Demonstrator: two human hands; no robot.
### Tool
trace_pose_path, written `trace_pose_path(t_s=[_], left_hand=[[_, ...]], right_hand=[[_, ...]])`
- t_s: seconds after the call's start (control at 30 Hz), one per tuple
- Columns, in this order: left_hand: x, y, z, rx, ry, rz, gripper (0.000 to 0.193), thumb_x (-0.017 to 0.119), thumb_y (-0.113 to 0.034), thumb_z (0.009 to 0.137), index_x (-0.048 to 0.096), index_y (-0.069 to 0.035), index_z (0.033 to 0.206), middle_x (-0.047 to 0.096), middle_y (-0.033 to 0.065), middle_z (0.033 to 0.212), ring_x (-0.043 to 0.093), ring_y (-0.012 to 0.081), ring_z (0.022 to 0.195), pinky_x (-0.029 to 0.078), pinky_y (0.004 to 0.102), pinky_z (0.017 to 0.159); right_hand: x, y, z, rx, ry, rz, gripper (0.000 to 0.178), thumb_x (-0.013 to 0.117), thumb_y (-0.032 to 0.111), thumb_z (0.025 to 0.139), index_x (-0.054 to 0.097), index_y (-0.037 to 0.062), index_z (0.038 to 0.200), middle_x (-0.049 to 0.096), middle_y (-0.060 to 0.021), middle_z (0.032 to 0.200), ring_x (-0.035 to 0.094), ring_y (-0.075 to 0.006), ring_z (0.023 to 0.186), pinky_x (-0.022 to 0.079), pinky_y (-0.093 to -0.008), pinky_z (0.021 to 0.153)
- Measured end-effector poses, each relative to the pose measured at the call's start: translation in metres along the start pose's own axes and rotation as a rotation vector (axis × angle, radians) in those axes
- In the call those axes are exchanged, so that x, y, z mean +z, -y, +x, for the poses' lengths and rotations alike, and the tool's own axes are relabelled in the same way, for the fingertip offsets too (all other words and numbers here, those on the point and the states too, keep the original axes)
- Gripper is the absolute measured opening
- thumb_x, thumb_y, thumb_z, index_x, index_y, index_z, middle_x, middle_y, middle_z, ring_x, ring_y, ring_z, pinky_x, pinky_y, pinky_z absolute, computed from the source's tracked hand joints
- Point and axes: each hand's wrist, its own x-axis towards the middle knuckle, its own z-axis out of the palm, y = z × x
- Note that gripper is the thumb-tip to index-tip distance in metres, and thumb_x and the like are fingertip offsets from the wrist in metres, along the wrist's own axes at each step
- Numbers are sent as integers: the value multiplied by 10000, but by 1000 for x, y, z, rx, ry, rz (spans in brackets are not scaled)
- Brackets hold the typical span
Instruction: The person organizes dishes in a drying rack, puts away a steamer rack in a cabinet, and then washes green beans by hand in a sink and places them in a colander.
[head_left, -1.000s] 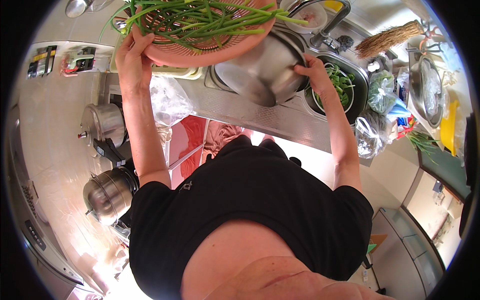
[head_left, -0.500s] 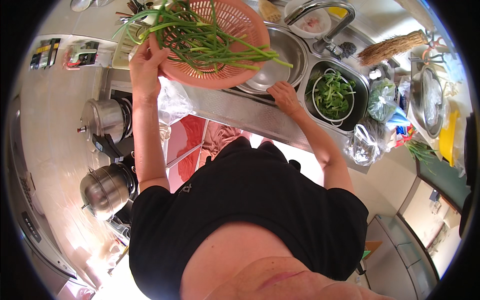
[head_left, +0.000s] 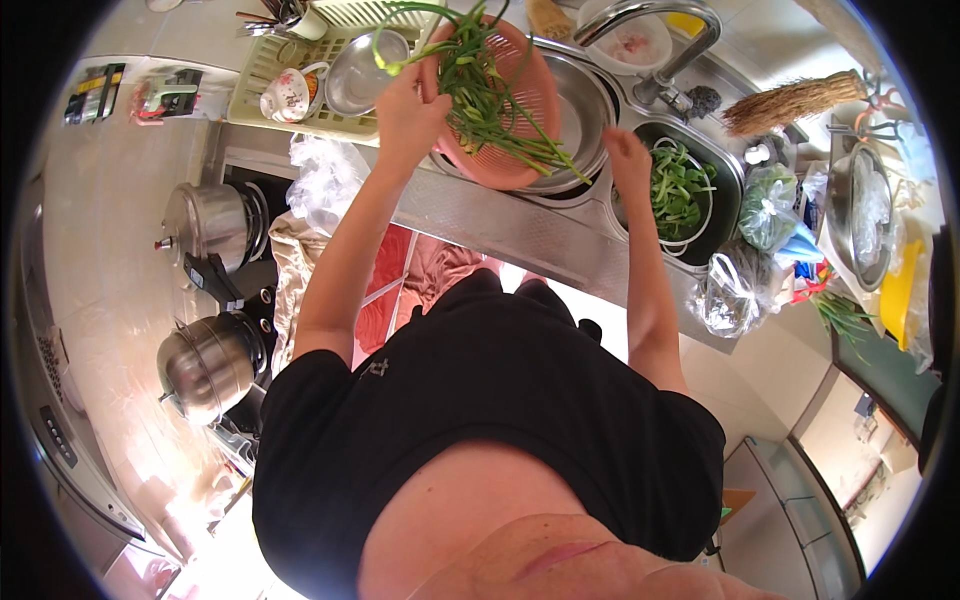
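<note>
Pale-green plastic showed at far left, where the dish rack [head_left: 345, 12] was more exposed since the pink basket [head_left: 538, 92] had swung right. The left hand [head_left: 412, 122] gripped its left rim, fingers closed; green stems [head_left: 482, 98] lay inside, ends overhanging. Tipped more steeply, the basket now covered much of the steel bowl [head_left: 590, 112]. The right hand [head_left: 627, 158], loosely curled and seemingly empty, had left the bowl's near rim for a spot beside the white strainer [head_left: 708, 200].

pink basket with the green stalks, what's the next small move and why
Perhaps steady the pink basket with the right hand at its right rim: it looks tilted, only the left hand grips it, green stalks overhang its edge, and the right hand is apart from it.
</note>
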Motion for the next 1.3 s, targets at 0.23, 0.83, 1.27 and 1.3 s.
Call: trace_pose_path(t_s=[0.23,0.83,1.27,1.3], left_hand=[[60,18,-4,-30,118,-8,235,632,-78,650,576,13,860,589,138,728,589,252,679,459,344,648],[85,4,4,531,-135,874,482,571,-90,716,481,47,1169,465,198,1295,595,187,491,467,297,422],[32,-41,-4,455,-340,694,529,583,-47,701,494,-56,1222,563,95,1167,614,255,668,489,300,536],[28,-41,-4,412,-370,609,544,578,-5,694,497,-73,1227,585,82,1128,627,285,754,511,310,606]], right_hand=[[107,25,57,-487,-247,-270,943,796,390,579,357,30,1333,453,-188,1269,445,-317,1169,371,-395,946],[83,-1,67,292,-231,-199,817,727,252,629,322,-84,1255,582,-243,1053,577,-371,966,448,-414,854],[96,-18,79,199,355,-653,970,726,478,652,312,-73,1334,406,-272,1315,428,-350,1209,351,-370,998],[80,-17,66,104,225,-616,807,694,437,704,402,-42,1284,474,-245,1257,481,-336,1154,388,-372,953]])
